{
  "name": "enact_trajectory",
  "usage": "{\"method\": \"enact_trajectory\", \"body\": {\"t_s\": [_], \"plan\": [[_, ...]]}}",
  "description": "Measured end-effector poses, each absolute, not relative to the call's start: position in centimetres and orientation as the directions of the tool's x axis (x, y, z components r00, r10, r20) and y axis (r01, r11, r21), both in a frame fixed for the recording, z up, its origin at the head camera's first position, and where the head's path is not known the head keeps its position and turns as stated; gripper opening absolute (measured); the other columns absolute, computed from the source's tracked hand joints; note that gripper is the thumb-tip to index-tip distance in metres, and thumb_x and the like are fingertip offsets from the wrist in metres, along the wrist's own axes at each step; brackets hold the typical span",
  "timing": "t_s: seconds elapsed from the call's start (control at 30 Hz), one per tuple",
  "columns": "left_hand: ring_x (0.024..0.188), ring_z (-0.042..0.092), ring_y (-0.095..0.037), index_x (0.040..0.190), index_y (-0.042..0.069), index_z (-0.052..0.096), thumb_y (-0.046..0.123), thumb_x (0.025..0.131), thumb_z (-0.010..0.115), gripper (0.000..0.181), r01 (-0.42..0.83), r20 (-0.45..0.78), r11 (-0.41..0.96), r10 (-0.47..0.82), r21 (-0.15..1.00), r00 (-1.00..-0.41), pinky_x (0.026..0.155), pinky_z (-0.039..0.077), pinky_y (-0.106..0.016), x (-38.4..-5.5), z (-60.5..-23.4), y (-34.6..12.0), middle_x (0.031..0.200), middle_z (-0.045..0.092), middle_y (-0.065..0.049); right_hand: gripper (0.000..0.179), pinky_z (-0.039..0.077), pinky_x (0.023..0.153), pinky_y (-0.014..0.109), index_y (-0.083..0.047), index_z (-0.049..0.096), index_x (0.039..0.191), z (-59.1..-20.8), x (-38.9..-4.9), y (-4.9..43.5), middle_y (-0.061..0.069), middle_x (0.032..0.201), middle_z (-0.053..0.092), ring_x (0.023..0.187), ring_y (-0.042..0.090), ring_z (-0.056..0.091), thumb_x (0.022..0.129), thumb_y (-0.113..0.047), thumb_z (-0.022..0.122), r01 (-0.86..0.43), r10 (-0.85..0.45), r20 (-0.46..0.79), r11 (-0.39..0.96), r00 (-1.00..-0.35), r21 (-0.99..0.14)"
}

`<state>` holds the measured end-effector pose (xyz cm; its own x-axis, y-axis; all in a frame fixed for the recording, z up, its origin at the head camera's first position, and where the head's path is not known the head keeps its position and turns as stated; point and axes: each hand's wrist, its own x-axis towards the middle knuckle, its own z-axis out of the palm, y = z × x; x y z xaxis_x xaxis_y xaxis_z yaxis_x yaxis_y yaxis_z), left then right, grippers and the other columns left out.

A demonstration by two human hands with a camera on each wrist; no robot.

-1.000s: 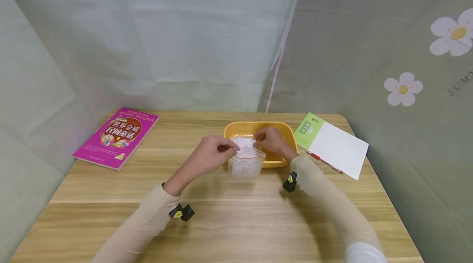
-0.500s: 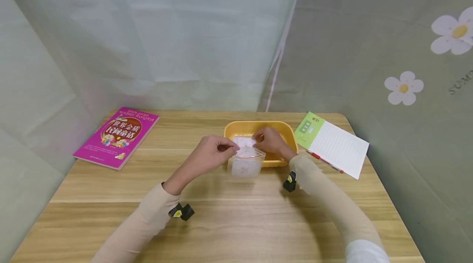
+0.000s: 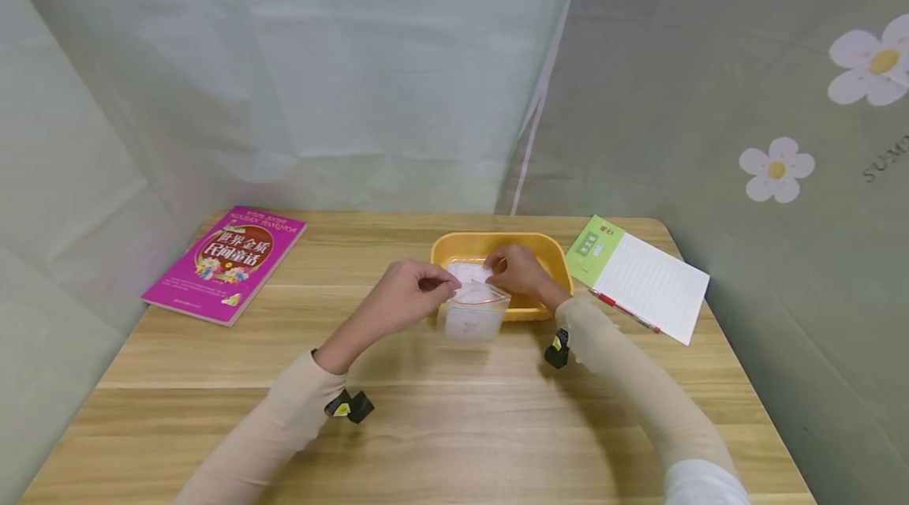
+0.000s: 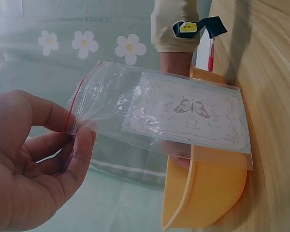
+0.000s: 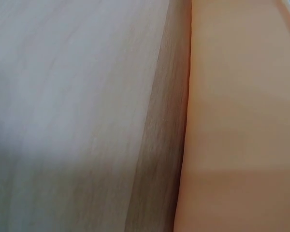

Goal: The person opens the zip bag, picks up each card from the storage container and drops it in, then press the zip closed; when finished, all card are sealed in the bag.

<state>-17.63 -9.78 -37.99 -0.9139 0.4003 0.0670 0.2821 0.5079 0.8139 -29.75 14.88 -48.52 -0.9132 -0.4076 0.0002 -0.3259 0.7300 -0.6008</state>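
Observation:
My left hand (image 3: 412, 296) pinches the top edge of a clear zip bag (image 4: 111, 92) with a red strip along its mouth. Inside the bag lies a pale printed card (image 4: 191, 111) with a butterfly on it. The bag hangs in front of a yellow plastic basket (image 3: 443, 241). Over the basket, my right hand (image 3: 521, 268) has its thumb and fingers curled at the right edge of a white card (image 3: 465, 271). From the left wrist view, the bag partly hides that hand. The right wrist view shows only the basket's side (image 5: 241, 121) and the tabletop.
A magenta book (image 3: 227, 264) lies at the table's back left. Right of the basket is a lined notepad (image 3: 649, 284) with a green top, and a red pen (image 3: 625, 311) lies along its near edge. Fabric curtains (image 3: 319, 79) stand behind the wooden table (image 3: 454, 418).

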Motion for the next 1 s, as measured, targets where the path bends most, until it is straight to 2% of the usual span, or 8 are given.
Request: {"method": "enact_trajectory", "body": {"t_s": [0.3,0.53,0.8,1.0], "plan": [[0.084,0.066,-0.014,0.102,0.011,0.080,0.016,0.097,0.069,0.014,0.283,0.069,0.504,0.401,0.816,-0.913,0.075,0.056,-0.031,-17.6,-37.9,-9.8,0.096,0.075,0.001,0.027,0.058,0.083,0.036,-0.003,0.074,0.107,-47.9,-29.6,15.0,0.012,0.097,0.073,0.088,0.025,0.069,0.082,-0.005,0.084,-0.251,-0.369,-0.031,0.688,-0.929,-0.681],[0.083,0.066,-0.014,0.103,0.008,0.080,0.016,0.098,0.068,0.015,0.294,0.080,0.500,0.405,0.815,-0.911,0.074,0.056,-0.031,-17.7,-37.9,-9.9,0.096,0.076,-0.001,0.028,0.059,0.080,0.034,0.000,0.073,0.106,-46.8,-29.2,15.5,0.016,0.104,0.073,0.090,0.026,0.072,0.080,0.002,0.082,-0.216,-0.355,-0.017,0.606,-0.935,-0.766],[0.083,0.066,-0.015,0.105,0.004,0.079,0.016,0.098,0.069,0.018,0.294,0.079,0.496,0.408,0.817,-0.909,0.074,0.057,-0.032,-17.7,-37.9,-9.9,0.097,0.075,-0.003,0.022,0.055,0.075,0.029,0.000,0.075,0.103,-46.0,-28.6,16.7,0.010,0.090,0.073,0.082,0.019,0.067,0.083,0.000,0.082,-0.276,-0.390,0.043,0.565,-0.920,-0.777],[0.082,0.066,-0.015,0.103,0.006,0.080,0.017,0.097,0.069,0.016,0.294,0.080,0.500,0.406,0.815,-0.910,0.074,0.057,-0.031,-17.7,-37.9,-9.8,0.095,0.075,-0.002,0.016,0.057,0.074,0.030,-0.003,0.077,0.105,-45.1,-27.8,17.3,0.009,0.094,0.074,0.083,0.019,0.068,0.090,-0.006,0.078,-0.297,-0.376,0.077,0.573,-0.924,-0.764]]}}
